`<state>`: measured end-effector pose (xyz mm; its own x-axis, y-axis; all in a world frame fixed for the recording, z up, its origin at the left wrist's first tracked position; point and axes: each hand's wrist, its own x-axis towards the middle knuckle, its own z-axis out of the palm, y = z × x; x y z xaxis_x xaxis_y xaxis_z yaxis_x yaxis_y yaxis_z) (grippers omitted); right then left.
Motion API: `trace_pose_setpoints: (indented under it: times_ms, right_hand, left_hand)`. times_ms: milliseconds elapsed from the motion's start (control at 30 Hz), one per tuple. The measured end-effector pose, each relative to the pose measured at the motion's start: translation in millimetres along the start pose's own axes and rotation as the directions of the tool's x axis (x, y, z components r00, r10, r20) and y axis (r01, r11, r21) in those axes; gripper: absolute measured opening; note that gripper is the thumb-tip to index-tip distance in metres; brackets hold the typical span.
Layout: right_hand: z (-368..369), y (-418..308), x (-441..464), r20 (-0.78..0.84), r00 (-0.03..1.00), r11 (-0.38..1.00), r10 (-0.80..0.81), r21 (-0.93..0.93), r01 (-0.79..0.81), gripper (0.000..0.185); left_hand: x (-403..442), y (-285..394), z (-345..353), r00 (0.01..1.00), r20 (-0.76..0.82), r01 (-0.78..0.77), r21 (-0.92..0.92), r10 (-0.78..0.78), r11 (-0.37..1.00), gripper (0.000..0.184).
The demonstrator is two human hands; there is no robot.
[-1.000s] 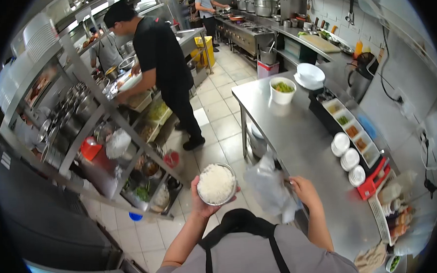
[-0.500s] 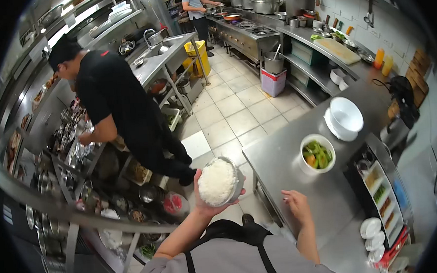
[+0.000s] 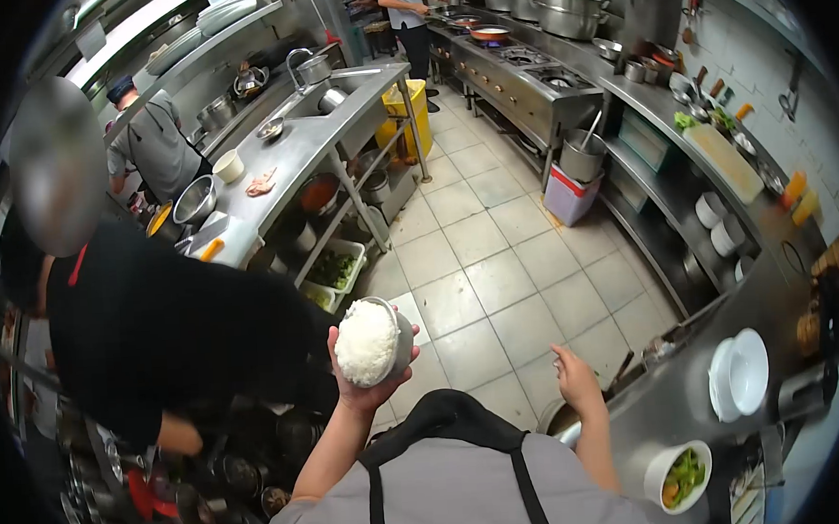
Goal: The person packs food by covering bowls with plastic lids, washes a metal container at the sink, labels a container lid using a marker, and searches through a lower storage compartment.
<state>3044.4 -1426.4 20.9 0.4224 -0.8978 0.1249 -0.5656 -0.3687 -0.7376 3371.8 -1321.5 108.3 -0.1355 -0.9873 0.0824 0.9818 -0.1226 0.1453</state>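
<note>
Heaped white rice fills a round grey metal bowl at about 7 o'clock. The wearer's left hand cups it from below, fingers and thumb spread around its sides in a part-open curve. The bowl tilts, its mouth turned toward 9 o'clock.

At between 4 and 5 o'clock, the right hand is loosely half-open with nothing visible in it, the index finger pointing out; nearest is a slim dark handle.

Farther out at 4 to 5 o'clock, a round white bowl of cut green vegetables sits on a stainless-steel counter, with stacked white bowls toward 4 o'clock. At 9 o'clock, a co-worker in black bends close to the rice, one bare forearm reaching low.

Rice could spill over the rim onto the pale floor tiles if the tilt grew, since it is mounded high and unlidded. A bump from the co-worker could knock the bowl, and a single cupping hand might let its smooth metal slip.

No brand, label or writing can be read; the orange and yellow bottles at 3 o'clock are too blurred.
</note>
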Motion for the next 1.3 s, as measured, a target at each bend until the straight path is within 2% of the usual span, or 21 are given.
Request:
trace_pose_setpoints:
  times_ms: [33,133,267,400,433,467,500,533,600,667,700,733,767,800,867,933,1000,1033,1167,1267,1300]
  right_hand:
    - [3.5,2.8,20.8,-0.043,0.999,0.995,-0.032,-0.099,0.027,0.028]
    - [-1.4,4.8,88.5,0.067,0.996,0.997,0.055,-0.066,-0.051,0.028]
    - [-4.4,34.6,201.0,-0.015,0.999,0.995,0.051,-0.085,-0.052,0.023]
    - [20.3,63.2,360.4,0.053,0.998,0.994,0.037,0.097,-0.042,0.022]
    - [38.9,72.4,409.9,0.140,0.989,0.984,0.055,0.159,-0.078,0.022]
    - [61.3,79.3,452.0,0.234,0.969,0.968,0.078,0.215,-0.130,0.021]
    - [83.0,79.5,492.8,0.289,0.953,0.995,-0.093,0.073,0.074,0.021]
    - [104.5,68.4,534.3,0.358,0.895,0.952,-0.264,-0.050,0.301,0.021]
    - [133.6,13.6,597.9,0.494,0.756,0.894,-0.429,0.109,0.435,0.022]
    - [162.8,-24.4,648.3,0.617,0.669,0.908,-0.414,0.231,0.349,0.026]
    - [174.9,-40.7,669.0,0.668,0.632,0.917,-0.393,0.336,0.215,0.027]
    - [184.5,-53.9,684.0,0.722,0.584,0.907,-0.372,0.417,0.062,0.029]
    - [190.7,-65.7,698.4,0.782,0.476,0.817,-0.402,0.541,-0.198,0.036]
    - [189.7,-72.8,704.3,0.804,0.382,0.775,-0.456,0.570,-0.274,0.037]
    - [184.9,-91.8,722.4,0.784,0.232,0.662,-0.576,0.614,-0.430,0.041]
    - [179.4,-86.3,732.8,0.821,0.220,0.655,-0.527,0.558,-0.510,0.044]
    - [173.8,-65.8,749.7,0.824,0.263,0.626,-0.502,0.556,-0.547,0.044]
    - [166.7,-65.2,758.7,0.837,0.312,0.617,-0.450,0.544,-0.568,0.040]
    - [155.3,-34.2,804.3,0.832,0.364,0.520,-0.419,0.549,-0.655,0.033]
    - [147.1,-19.0,842.0,0.830,0.340,0.458,-0.442,0.535,-0.710,0.037]
    - [147.8,-10.5,858.0,0.846,0.280,0.441,-0.453,0.485,-0.755,0.041]
  left_hand:
    - [18.5,17.5,-1.1,1.000,0.019,-0.004,0.018,0.003,1.000,0.079]
    - [73.9,66.6,-10.6,0.999,0.024,-0.036,0.039,0.035,0.999,0.082]
    - [147.5,122.4,-33.2,0.996,0.019,-0.082,-0.062,0.083,0.995,0.082]
    - [205.1,171.5,-63.7,0.984,0.066,-0.160,-0.119,0.168,0.980,0.083]
    - [218.6,181.5,-69.0,0.972,0.116,-0.183,-0.161,0.202,0.970,0.083]
    - [229.8,187.3,-69.3,0.960,0.081,-0.251,-0.179,0.268,0.951,0.082]
    - [242.5,191.3,-67.7,0.940,0.050,-0.321,-0.196,0.336,0.927,0.082]
    - [255.7,196.8,-66.3,0.912,0.029,-0.394,-0.207,0.408,0.896,0.082]
    - [279.5,207.9,-63.6,0.871,-0.048,-0.491,-0.129,0.490,0.861,0.081]
    - [304.3,221.0,-70.1,0.801,-0.154,-0.571,0.093,0.579,0.816,0.081]
    - [320.4,226.3,-70.0,0.735,-0.292,-0.589,0.171,0.611,0.790,0.082]
    - [336.3,233.0,-72.3,0.697,-0.326,-0.590,0.244,0.638,0.769,0.080]
    - [353.4,243.8,-79.1,0.652,-0.393,-0.586,0.280,0.648,0.760,0.077]
    - [363.6,249.4,-88.4,0.596,-0.483,-0.570,0.309,0.642,0.761,0.074]
    - [389.8,266.9,-110.3,0.582,-0.529,-0.530,0.329,0.617,0.782,0.066]
    - [429.6,278.6,-103.7,0.619,-0.468,-0.495,0.391,0.631,0.776,0.066]
    - [455.8,289.6,-116.1,0.706,-0.476,-0.400,0.343,0.525,0.850,0.067]
    - [472.8,293.0,-120.2,0.715,-0.471,-0.407,0.322,0.518,0.855,0.066]
    - [530.2,301.1,-131.5,0.728,-0.454,-0.370,0.372,0.514,0.851,0.063]
    - [576.0,304.4,-137.0,0.724,-0.438,-0.365,0.412,0.532,0.835,0.064]
    - [590.9,299.9,-136.1,0.707,-0.457,-0.380,0.398,0.539,0.835,0.065]
